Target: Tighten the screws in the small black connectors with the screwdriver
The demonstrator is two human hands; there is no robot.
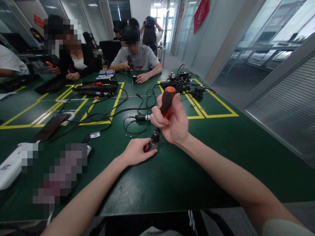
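Observation:
In my right hand [176,123] is a screwdriver [168,100] with a black and orange handle, its orange end pointing up. The fingers wrap round the handle, and the shaft runs down and slightly left behind the hand. Below it a small cylindrical part [155,137], black on top and silvery lower down, stands on the green table. The thumb and fingers of my left hand [137,150] close on the lower part of this cylinder. The screwdriver's tip is at the cylinder's top; whether it touches is too small to tell.
A black cable plug [142,117] lies just beyond my hands. Tangled black cables and adapters [180,82] lie at the back right. At left are a dark phone [51,127] and a white power strip [14,165]. Across the green table [221,157], a person holds a power tool [131,63].

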